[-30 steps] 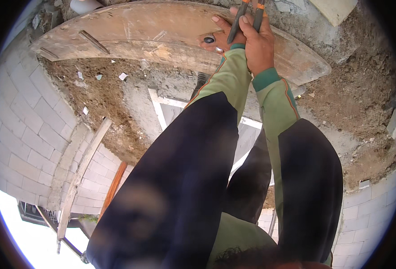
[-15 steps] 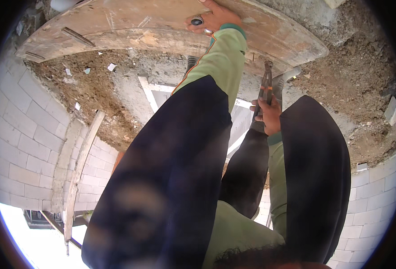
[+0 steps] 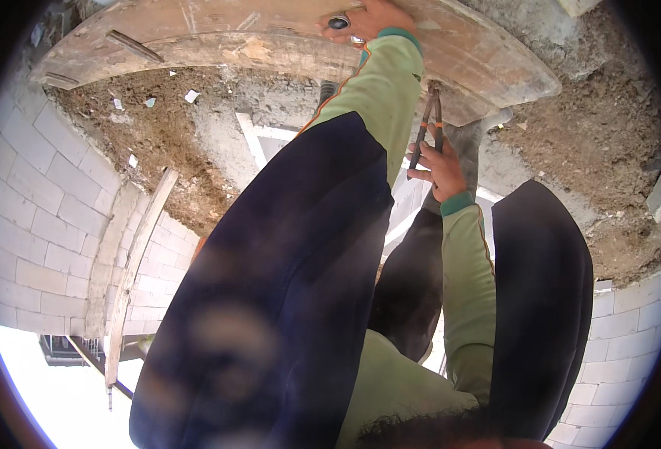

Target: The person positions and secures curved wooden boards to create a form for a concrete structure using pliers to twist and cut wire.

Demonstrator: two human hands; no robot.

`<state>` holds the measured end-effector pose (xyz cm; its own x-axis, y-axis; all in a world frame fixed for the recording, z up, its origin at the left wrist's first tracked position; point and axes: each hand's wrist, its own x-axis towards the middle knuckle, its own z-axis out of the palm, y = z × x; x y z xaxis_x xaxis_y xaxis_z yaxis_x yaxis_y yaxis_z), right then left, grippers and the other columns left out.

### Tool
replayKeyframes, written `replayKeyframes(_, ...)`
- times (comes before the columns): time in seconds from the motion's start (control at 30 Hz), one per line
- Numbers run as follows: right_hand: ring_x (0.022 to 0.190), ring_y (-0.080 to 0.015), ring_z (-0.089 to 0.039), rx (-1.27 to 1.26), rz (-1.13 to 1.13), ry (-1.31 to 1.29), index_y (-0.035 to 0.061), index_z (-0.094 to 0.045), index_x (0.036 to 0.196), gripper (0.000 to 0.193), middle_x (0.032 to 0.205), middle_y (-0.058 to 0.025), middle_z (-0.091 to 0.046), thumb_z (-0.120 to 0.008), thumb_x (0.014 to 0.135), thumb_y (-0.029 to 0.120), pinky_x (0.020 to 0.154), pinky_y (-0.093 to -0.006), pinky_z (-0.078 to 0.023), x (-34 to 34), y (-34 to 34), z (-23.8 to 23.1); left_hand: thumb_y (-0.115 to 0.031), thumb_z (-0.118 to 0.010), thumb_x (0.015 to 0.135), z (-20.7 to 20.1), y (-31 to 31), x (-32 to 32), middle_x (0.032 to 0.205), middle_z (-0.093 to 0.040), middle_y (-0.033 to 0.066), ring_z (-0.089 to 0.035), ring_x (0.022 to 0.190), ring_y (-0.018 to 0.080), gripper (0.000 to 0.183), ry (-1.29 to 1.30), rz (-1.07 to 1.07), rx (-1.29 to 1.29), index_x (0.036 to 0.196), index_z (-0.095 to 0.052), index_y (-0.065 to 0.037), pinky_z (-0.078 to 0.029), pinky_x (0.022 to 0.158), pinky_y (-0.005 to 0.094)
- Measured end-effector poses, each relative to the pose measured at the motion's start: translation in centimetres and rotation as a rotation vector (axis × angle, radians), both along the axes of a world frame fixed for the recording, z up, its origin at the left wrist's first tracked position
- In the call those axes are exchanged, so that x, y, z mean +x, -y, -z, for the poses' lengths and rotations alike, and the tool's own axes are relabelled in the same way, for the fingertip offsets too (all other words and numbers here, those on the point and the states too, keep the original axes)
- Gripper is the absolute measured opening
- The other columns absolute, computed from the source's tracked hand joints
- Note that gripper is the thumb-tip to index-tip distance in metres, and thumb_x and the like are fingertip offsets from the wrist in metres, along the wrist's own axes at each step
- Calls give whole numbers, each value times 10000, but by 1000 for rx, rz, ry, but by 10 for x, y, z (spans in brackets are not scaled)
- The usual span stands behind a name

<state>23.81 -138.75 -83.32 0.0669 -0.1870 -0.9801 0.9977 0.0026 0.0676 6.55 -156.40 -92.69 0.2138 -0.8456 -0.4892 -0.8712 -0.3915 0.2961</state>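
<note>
A large worn wooden board (image 3: 285, 45) stretches across the far side, its edges bent by the lens. My left hand (image 3: 371, 19), with rings on it, lies against the board's face with fingers extended; the fingertips are partly cut off by the picture's upper edge. My right hand (image 3: 444, 166) holds a pair of pincers (image 3: 433, 112) with dark handles and orange bands. The handles stand apart. Their jaws touch the board's near part, to the right of my left forearm; whether they grip anything is too small to tell.
My dark-trousered knees (image 3: 285, 247) rise on both sides of my right arm. Below the board are rough soil (image 3: 151, 120) with pale chips and a white frame-like piece (image 3: 252, 138). A wooden plank (image 3: 139, 254) leans by the left block wall (image 3: 38, 232); another block wall (image 3: 622, 337) stands right.
The pincers have shifted slightly left and up to the board, and their handles have spread. My right hand has moved along with them. My left hand has slid a little right.
</note>
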Motion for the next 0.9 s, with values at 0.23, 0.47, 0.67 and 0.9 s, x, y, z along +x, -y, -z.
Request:
replayKeyframes(0.23,855,-146,-622,-138,236,75,130,-398,1439,501,1056,-88,-621,-540,968,223,498,-220,-374,8,9,-8,-747,-329,882,-16,5,-6,1529,-125,332,-284,1362,466,1053,-73,-21,63,1492,-106,81,-275,1117,505)
replayKeyframes(0.47,852,-140,-615,149,-539,-244,62,-481,1295,356,938,-58,-635,-493,976,218,623,-273,-495,15,9,2,-763,-346,867,-15,11,2,1508,-175,346,-330,1337,463,1056,-79,34,163,1478,-197,85,-319,1091,525)
replayKeyframes(0.67,768,-127,-624,-118,140,-252,24,-508,1294,381,918,-71,-624,-543,929,129,485,-301,-457,45,3,2,-747,-277,895,16,2,4,1552,-27,254,-105,1447,385,1017,64,3,-142,1518,13,3,-253,1097,556)
replayKeyframes(0.9,867,-189,-556,45,-226,-285,127,-502,1278,368,1114,-61,-572,-507,950,294,620,-369,-410,88,-11,6,-714,-389,883,9,4,9,1567,49,262,-38,1465,387,1058,91,43,-86,1513,56,11,-134,1153,521)
